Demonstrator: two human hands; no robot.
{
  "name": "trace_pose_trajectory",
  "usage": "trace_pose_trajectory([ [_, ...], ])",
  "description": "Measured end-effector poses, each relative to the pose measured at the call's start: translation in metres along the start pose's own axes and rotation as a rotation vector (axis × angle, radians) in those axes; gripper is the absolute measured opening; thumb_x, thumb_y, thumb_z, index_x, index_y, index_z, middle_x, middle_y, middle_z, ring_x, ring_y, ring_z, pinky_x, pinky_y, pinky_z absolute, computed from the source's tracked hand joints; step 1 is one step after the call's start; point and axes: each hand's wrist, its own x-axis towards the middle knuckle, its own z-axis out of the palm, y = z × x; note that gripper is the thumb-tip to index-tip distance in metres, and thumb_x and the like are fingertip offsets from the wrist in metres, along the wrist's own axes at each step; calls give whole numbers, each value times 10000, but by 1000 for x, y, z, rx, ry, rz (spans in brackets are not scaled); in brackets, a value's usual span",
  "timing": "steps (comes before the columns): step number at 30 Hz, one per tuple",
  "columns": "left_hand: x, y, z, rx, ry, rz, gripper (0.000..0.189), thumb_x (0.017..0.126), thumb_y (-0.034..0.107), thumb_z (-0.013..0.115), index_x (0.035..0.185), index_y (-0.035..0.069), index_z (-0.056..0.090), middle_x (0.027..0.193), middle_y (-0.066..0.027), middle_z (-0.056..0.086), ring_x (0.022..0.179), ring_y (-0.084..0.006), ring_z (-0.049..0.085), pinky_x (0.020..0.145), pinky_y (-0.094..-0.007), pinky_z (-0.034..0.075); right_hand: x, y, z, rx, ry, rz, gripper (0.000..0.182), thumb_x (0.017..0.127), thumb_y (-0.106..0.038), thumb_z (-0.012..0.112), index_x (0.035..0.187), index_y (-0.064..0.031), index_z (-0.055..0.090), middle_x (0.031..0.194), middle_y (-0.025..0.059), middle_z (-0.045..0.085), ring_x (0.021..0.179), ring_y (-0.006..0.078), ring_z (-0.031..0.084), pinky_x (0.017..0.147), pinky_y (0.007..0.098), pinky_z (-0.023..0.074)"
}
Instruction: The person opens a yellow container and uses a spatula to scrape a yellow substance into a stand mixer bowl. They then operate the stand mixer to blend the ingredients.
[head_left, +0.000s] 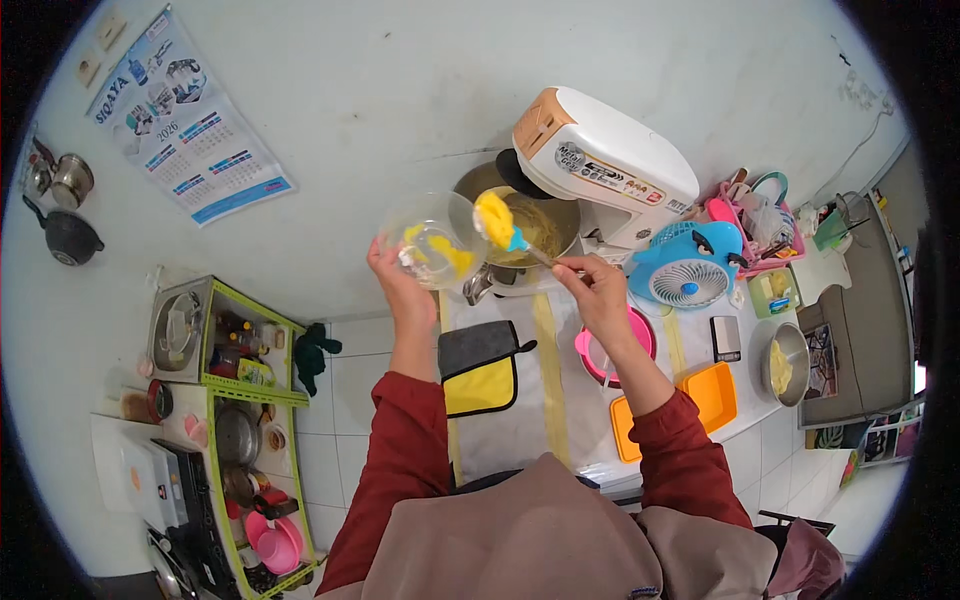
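Note:
My left hand grips a clear plastic bowl by its near left side, tilted, with streaks of yellow paste and some white residue inside. In my right hand is a spatula with a blue head, loaded with a thick yellow lump. The lump hangs over the left part of the steel mixing bowl, beside the clear bowl. Pale batter coats the mixing bowl's inside. Above that bowl juts the head of a white stand mixer; its beater is mostly hidden.
A grey-and-yellow cloth lies on the table. Right of it are a pink-rimmed container, orange trays, a blue fan, a small scale and a metal bowl with a yellow mass. A green-framed shelf stands at left.

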Motion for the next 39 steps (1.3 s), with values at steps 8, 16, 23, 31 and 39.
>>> trace_pose_trajectory([
  [8,-7,27,-17,12,109,-7,473,893,433,321,1284,169,360,1202,-104,414,1111,-266,398,926,-413,350,23,33,10,-926,42,-163,170,802,-154,528,827,-30,642,892,130,577,804,285,581,646,371,474],
  [16,-22,29,-27,-62,21,-12,446,921,383,326,1293,136,303,1255,-120,381,1161,-261,374,982,-401,324,79,35,80,-1382,-146,-201,203,758,-146,541,862,-15,657,945,131,567,925,296,546,736,372,468],
  [23,-28,31,-32,-92,21,0,445,920,357,325,1301,128,300,1257,-123,376,1166,-249,377,987,-386,329,73,26,69,-1297,-199,-315,163,737,-118,562,812,-10,659,934,135,567,921,287,549,753,356,475],
  [31,-30,28,-23,-49,-61,25,466,926,396,311,1296,114,325,1322,-76,327,1222,-249,326,1000,-406,310,55,35,49,-1238,-57,-410,116,722,-89,544,772,-29,629,879,114,551,856,265,550,713,349,482],
  [39,-29,25,-19,-84,-77,-9,428,925,324,330,1279,83,313,1317,-80,330,1216,-243,331,993,-387,314,39,24,25,-1129,8,-353,136,751,-69,512,844,-12,594,877,143,539,830,291,552,707,373,475],
])
